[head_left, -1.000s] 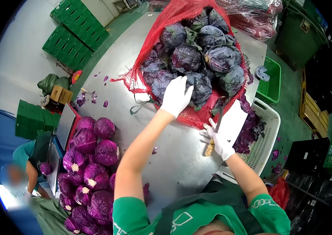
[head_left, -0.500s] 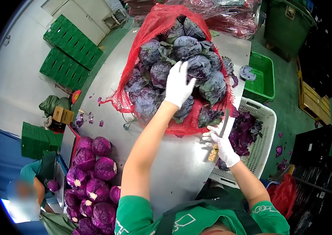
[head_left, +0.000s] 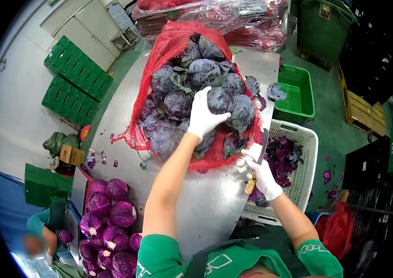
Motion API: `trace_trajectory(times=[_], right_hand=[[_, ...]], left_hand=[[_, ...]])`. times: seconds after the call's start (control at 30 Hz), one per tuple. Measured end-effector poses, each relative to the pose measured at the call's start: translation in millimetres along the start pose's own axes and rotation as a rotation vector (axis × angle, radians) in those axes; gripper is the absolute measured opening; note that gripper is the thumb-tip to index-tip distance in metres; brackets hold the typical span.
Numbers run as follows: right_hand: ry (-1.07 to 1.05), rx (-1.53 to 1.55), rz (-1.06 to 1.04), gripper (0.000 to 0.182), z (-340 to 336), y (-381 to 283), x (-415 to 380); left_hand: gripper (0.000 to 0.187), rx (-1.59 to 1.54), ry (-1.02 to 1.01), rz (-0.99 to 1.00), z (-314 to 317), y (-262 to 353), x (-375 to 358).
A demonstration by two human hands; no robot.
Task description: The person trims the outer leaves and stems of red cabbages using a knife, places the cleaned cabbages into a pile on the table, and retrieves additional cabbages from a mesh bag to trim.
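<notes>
My left hand (head_left: pixel 205 114), in a white glove, reaches into a red mesh bag (head_left: pixel 158 59) on the metal table. Its thumb and fingers curve round a red cabbage (head_left: pixel 221 100) with dull outer leaves. Several more untrimmed cabbages (head_left: pixel 203 72) crowd the bag around it. In my gloved right hand (head_left: pixel 263 178) is a knife, its blade (head_left: pixel 264 147) pointing up and its light-coloured handle (head_left: pixel 250 184) showing below the fingers. This hand hovers near the bag's lower right corner, beside a white crate (head_left: pixel 308 160) with loose purple leaves.
Trimmed purple cabbages (head_left: pixel 113 215) are piled at the table's left front. A green crate (head_left: pixel 307 92) stands beyond the white one, with a leaf at its edge. Stacked green crates (head_left: pixel 76 69) stand far left. Another person (head_left: pixel 43 227) works at lower left.
My left hand has gone from resting over the cabbages to gripping one by its side. The right hand still has the knife, its blade now more upright. The whole view has shifted slightly.
</notes>
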State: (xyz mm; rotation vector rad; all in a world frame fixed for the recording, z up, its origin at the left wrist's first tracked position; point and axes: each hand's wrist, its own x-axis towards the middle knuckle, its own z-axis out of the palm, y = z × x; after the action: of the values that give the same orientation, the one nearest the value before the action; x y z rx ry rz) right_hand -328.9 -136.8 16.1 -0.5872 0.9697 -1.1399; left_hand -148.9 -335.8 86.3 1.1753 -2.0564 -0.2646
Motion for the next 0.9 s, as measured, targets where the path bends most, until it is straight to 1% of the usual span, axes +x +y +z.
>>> trace_trajectory(times=[0.07, 0.1, 0.13, 0.17, 0.2, 0.23, 0.27, 0.3, 0.37, 0.43, 0.47, 0.53, 0.57, 0.6, 0.67, 0.7, 0.73, 0.8, 0.87, 0.9], right_hand=[[0.010, 0.011, -0.014, 0.052, 9, -13, 6], [0.006, 0.078, 0.030, 0.056, 14, -16, 7], [0.005, 0.147, 0.074, 0.059, 19, -19, 8], [-0.026, 0.173, 0.132, 0.055, 24, -24, 7], [0.022, 0.196, 0.106, 0.042, 27, -13, 5], [-0.008, 0.167, 0.116, 0.038, 26, -14, -2], [-0.038, 0.137, 0.127, 0.034, 26, -15, -11], [0.003, 0.051, 0.100, 0.027, 24, -10, -18], [0.013, -0.103, 0.043, 0.028, 19, 1, -31], [-0.002, -0.227, 0.043, 0.028, 15, 3, -47], [-0.012, -0.273, 0.017, 0.034, 17, 3, -55], [-0.115, -0.409, -0.046, 0.063, -13, 50, -39], [-0.128, -0.506, 0.003, 0.061, -13, 48, -44], [-0.134, -0.506, 0.013, 0.061, -12, 51, -47], [-0.147, -0.807, -0.194, 0.058, -8, 57, -50], [-0.104, -0.908, -0.232, 0.053, -1, 58, -52], [-0.057, -1.010, -0.267, 0.049, 7, 58, -54], [0.016, -1.151, -0.362, 0.040, 18, 61, -53], [0.109, -1.180, -0.370, 0.032, 27, 62, -49], [0.183, -1.225, -0.419, 0.030, 24, 70, -40]], left_hand=[[0.098, -0.293, -0.026, -0.136, -15, 22, -38], [0.095, -0.406, -0.047, -0.196, -22, 38, -56], [0.095, -0.452, -0.068, -0.215, -30, 55, -73], [0.097, -0.633, -0.063, -0.265, -27, 61, -93], [0.099, -0.815, -0.054, -0.317, -22, 65, -114], [0.099, -0.950, -0.053, -0.407, -17, 68, -133], [0.098, -0.949, -0.038, -0.444, -14, 67, -152], [0.098, -0.952, -0.047, -0.469, -13, 67, -169], [0.099, -0.961, -0.056, -0.499, -10, 64, -198], [0.098, -0.854, -0.143, -0.528, -10, 61, -231], [0.098, -0.857, -0.143, -0.542, -8, 60, -243], [0.097, -0.868, -0.198, -0.629, -9, 61, -270], [0.101, -0.938, -0.228, -0.657, -10, 67, -276], [0.101, -0.937, -0.224, -0.669, -9, 71, -284], [0.105, -0.426, -0.124, -0.443, -9, 78, -299], [0.105, -0.327, -0.109, -0.418, -12, 81, -298], [0.102, -0.011, -0.056, -0.312, -14, 89, -301], [0.102, 0.053, -0.125, -0.248, -18, 89, -293], [0.097, -0.010, -0.181, -0.259, -19, 75, -281], [0.096, -0.014, -0.191, -0.275, -20, 75, -277]])
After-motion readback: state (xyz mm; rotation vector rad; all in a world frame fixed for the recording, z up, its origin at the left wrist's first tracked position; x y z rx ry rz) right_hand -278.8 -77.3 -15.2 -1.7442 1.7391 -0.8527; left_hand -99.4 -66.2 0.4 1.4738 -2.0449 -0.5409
